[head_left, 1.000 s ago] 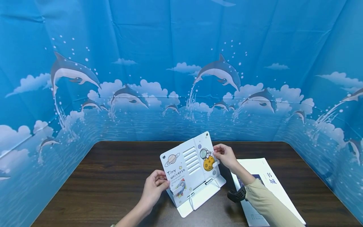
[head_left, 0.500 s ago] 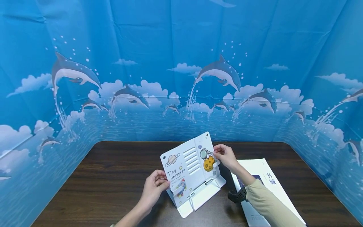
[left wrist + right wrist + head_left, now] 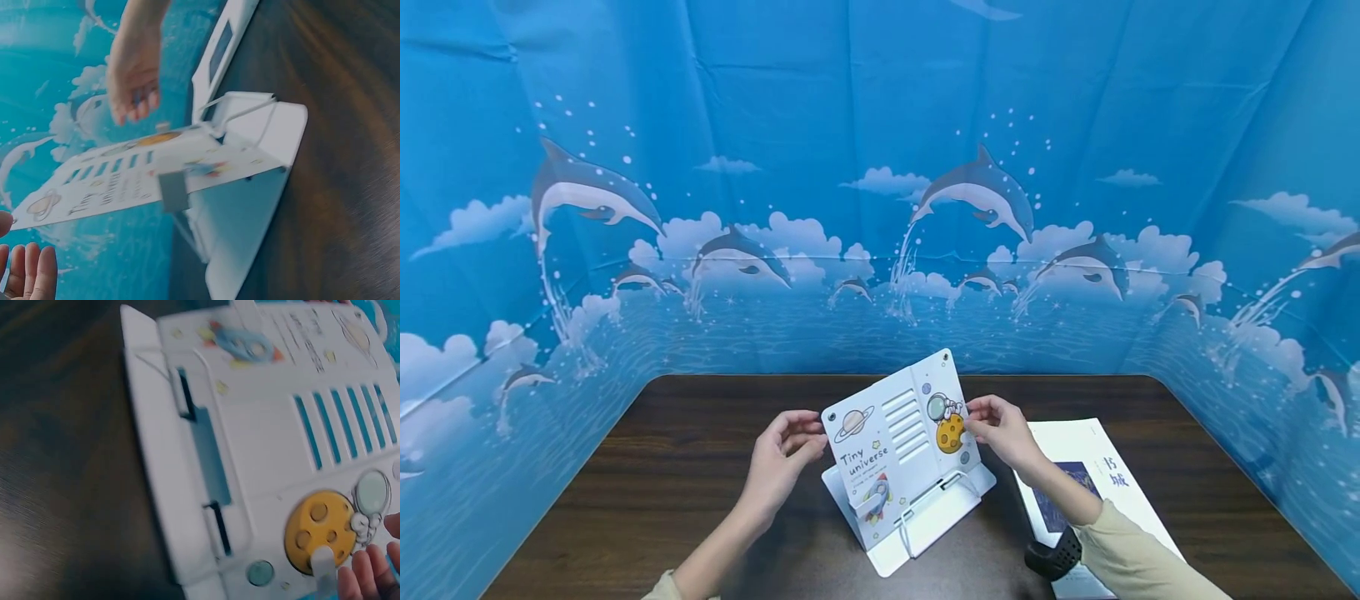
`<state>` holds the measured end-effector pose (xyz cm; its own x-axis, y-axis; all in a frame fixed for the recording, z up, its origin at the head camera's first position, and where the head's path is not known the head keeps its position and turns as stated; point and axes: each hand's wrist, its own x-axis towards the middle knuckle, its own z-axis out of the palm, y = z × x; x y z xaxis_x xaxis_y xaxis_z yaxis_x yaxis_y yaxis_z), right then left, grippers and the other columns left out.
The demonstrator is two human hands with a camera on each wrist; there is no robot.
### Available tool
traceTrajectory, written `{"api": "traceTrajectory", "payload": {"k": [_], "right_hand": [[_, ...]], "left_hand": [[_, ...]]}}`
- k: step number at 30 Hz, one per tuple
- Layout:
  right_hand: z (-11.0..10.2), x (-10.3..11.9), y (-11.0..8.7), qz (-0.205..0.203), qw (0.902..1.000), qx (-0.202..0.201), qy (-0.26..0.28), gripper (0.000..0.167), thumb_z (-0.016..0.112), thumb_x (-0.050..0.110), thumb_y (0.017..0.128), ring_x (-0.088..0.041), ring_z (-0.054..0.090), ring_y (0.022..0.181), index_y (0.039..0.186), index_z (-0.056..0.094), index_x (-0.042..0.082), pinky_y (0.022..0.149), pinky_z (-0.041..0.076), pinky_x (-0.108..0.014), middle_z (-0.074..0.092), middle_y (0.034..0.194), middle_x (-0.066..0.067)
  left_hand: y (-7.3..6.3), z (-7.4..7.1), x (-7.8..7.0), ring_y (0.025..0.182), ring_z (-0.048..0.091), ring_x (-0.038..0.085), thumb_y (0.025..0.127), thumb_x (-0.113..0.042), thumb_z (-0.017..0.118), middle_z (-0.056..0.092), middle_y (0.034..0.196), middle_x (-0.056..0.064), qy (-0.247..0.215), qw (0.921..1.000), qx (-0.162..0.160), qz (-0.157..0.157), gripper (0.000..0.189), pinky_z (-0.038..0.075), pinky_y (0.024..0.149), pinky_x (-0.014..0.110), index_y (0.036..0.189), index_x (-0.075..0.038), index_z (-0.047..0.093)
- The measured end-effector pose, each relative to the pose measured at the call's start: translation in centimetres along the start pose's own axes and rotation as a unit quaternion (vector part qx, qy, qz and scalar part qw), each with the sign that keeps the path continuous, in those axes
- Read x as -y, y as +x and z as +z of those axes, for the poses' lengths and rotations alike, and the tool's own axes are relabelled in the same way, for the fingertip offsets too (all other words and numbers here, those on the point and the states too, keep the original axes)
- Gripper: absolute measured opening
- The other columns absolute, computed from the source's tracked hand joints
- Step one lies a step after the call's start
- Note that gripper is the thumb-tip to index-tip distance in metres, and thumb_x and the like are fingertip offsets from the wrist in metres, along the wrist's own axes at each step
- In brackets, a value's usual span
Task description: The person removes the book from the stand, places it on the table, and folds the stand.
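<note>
A white metal book stand [image 3: 898, 442] with a "Tiny universe" print, a planet, a rocket and an astronaut stands on the table, its slotted back panel leaning over a flat base. My left hand [image 3: 782, 458] is at the panel's upper left corner; in the left wrist view its thumb and straight fingers [image 3: 44, 275] lie on either side of that corner, with a gap between them. By the panel's right edge is my right hand [image 3: 1006, 433], its fingers [image 3: 369, 575] relaxed and spread from the thumb near the yellow moon picture. A wire holder [image 3: 904, 533] crosses the base.
To the right, a white book [image 3: 1138, 508] with a dark blue cover picture lies on the dark wooden table [image 3: 685, 467], partly under my right forearm and black wristband [image 3: 1054, 557]. A blue dolphin-print curtain [image 3: 820, 167] surrounds the table's back and sides.
My left hand has left the panel's lower left edge and moved up to its upper corner. My right hand has shifted slightly down and right. The stand has stayed in place.
</note>
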<state>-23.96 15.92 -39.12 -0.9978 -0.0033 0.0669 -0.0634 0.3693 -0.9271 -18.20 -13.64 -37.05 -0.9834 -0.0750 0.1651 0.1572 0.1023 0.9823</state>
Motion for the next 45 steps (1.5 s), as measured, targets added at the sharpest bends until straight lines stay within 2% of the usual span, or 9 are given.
{"api": "traceTrajectory", "payload": {"k": [4, 8, 15, 20, 25, 34, 38, 45], "right_hand": [[0.5, -0.5, -1.7, 0.028, 0.9996, 0.006, 0.005, 0.026, 0.062, 0.007, 0.082, -0.019, 0.056, 0.077, 0.106, 0.057, -0.004, 0.069, 0.053, -0.036, 0.057, 0.086, -0.008], [1.2, -1.3, -3.1, 0.05, 0.9987, 0.009, 0.002, 0.025, 0.065, 0.009, 0.08, -0.016, 0.055, 0.072, 0.101, 0.058, -0.003, 0.063, 0.053, -0.033, 0.059, 0.081, -0.006], [2.3, -2.0, -5.3, 0.054, 0.9981, 0.028, 0.01, 0.03, 0.069, 0.009, 0.077, -0.014, 0.057, 0.065, 0.099, 0.057, -0.008, 0.059, 0.054, -0.034, 0.059, 0.075, -0.005], [3.2, -2.5, -6.4, 0.057, 0.9968, 0.051, 0.023, 0.033, 0.069, 0.009, 0.075, -0.012, 0.056, 0.063, 0.098, 0.055, -0.009, 0.056, 0.054, -0.033, 0.059, 0.073, -0.004], [4.1, -2.9, -6.8, 0.06, 0.9957, 0.056, 0.043, 0.034, 0.069, 0.009, 0.073, -0.011, 0.057, 0.063, 0.098, 0.054, -0.01, 0.055, 0.054, -0.031, 0.06, 0.073, -0.005], [5.7, -3.2, -6.8, 0.101, 0.9887, 0.056, 0.096, 0.04, 0.063, 0.004, 0.074, -0.013, 0.062, 0.068, 0.106, 0.051, -0.016, 0.063, 0.055, -0.03, 0.064, 0.077, -0.006], [6.5, -3.1, -6.8, 0.113, 0.9854, 0.037, 0.122, 0.038, 0.064, 0.002, 0.074, -0.013, 0.062, 0.068, 0.104, 0.047, -0.016, 0.065, 0.055, -0.03, 0.064, 0.077, -0.006], [7.3, -2.8, -6.6, 0.142, 0.9773, 0.004, 0.157, 0.03, 0.064, -0.001, 0.075, -0.012, 0.063, 0.064, 0.096, 0.046, -0.012, 0.059, 0.053, -0.025, 0.065, 0.07, -0.005]], "left_hand": [[0.7, -0.4, -0.7, 0.082, 0.06, 0.01, 0.082, 0.003, 0.06, 0.054, 0.105, 0.019, 0.0, 0.9998, 0.008, 0.017, 0.032, 0.053, 0.073, 0.027, 0.113, 0.003, 0.051], [1.2, -0.5, -1.0, 0.081, 0.059, 0.009, 0.083, 0.002, 0.06, 0.054, 0.105, 0.019, 0.001, 0.9996, 0.017, 0.024, 0.032, 0.053, 0.074, 0.03, 0.114, 0.003, 0.051], [1.5, -0.2, -0.7, 0.08, 0.059, 0.008, 0.082, 0.004, 0.059, 0.054, 0.101, 0.016, 0.007, 0.9993, 0.026, 0.026, 0.03, 0.052, 0.069, 0.023, 0.112, 0.003, 0.053], [1.5, -0.1, -0.6, 0.079, 0.058, 0.01, 0.081, 0.006, 0.059, 0.054, 0.099, 0.016, 0.006, 0.9992, 0.027, 0.03, 0.03, 0.053, 0.069, 0.025, 0.11, 0.004, 0.055], [1.4, 0.0, -0.6, 0.079, 0.058, 0.01, 0.081, 0.007, 0.059, 0.057, 0.1, 0.017, 0.003, 0.9991, 0.033, 0.028, 0.028, 0.053, 0.069, 0.024, 0.109, 0.005, 0.056], [1.4, 0.1, -0.4, 0.078, 0.059, 0.011, 0.081, 0.008, 0.059, 0.059, 0.099, 0.017, -0.004, 0.9992, 0.033, 0.023, 0.026, 0.054, 0.071, 0.029, 0.107, 0.006, 0.057], [1.4, 0.1, -0.4, 0.078, 0.059, 0.011, 0.081, 0.009, 0.058, 0.058, 0.1, 0.018, -0.008, 0.9991, 0.034, 0.023, 0.026, 0.054, 0.072, 0.03, 0.107, 0.006, 0.057], [1.3, 0.1, -0.5, 0.078, 0.059, 0.012, 0.082, 0.009, 0.058, 0.058, 0.101, 0.018, -0.003, 0.9992, 0.032, 0.023, 0.026, 0.054, 0.072, 0.031, 0.108, 0.006, 0.057]]}}
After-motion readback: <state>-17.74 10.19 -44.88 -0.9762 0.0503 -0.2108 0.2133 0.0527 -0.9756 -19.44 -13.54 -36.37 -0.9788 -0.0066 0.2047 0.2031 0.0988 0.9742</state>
